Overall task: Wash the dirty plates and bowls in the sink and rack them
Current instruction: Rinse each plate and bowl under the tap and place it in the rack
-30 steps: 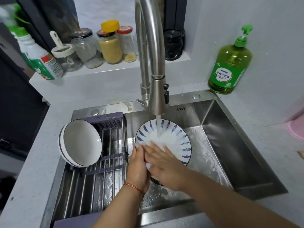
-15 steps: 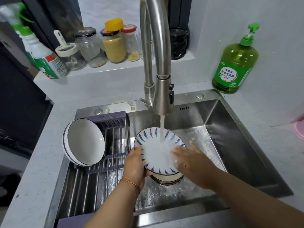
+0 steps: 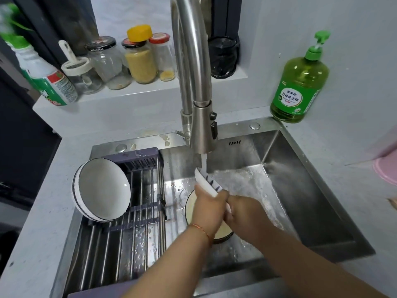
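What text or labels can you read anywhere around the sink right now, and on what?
"柠檬洗洁精": white panel on the label of the green pump bottle of dish soap; the smaller print there is too small to read.
Red, green and white label on the white spray bottle: print blurred, unreadable.
Black lid of the clear glass jar: rim lettering too small to read.

A blue-striped plate [image 3: 207, 182] is held on edge under the faucet [image 3: 202, 130] stream by the left hand [image 3: 209, 208] and right hand [image 3: 240, 211].
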